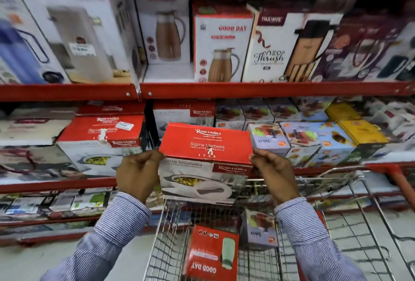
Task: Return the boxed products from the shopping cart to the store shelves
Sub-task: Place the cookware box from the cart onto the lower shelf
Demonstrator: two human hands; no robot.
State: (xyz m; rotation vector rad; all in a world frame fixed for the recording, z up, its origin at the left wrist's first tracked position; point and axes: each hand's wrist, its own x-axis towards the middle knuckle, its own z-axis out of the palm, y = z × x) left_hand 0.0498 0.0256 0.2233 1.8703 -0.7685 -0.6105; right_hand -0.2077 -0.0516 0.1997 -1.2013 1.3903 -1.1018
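I hold a red and white Rishabh casserole box [205, 146] in the air above the shopping cart [350, 224], in front of the middle shelf. My left hand [137, 173] grips its left side and my right hand [275, 173] grips its right side. Down in the cart lie a red Good Day flask box [212, 255] and a pale purple juicer box [258, 229]. A matching Rishabh box [101, 141] stands on the middle shelf to the left, with a gap between it and another Rishabh box [184, 113] behind the held one.
The top shelf [269, 90] carries flask and jug boxes, among them a Good Day box [221, 45]. Several juicer boxes [314, 139] and yellow boxes [361, 132] fill the middle shelf on the right. Lower shelves at left hold small packs. The cart's red handle [399, 182] is at right.
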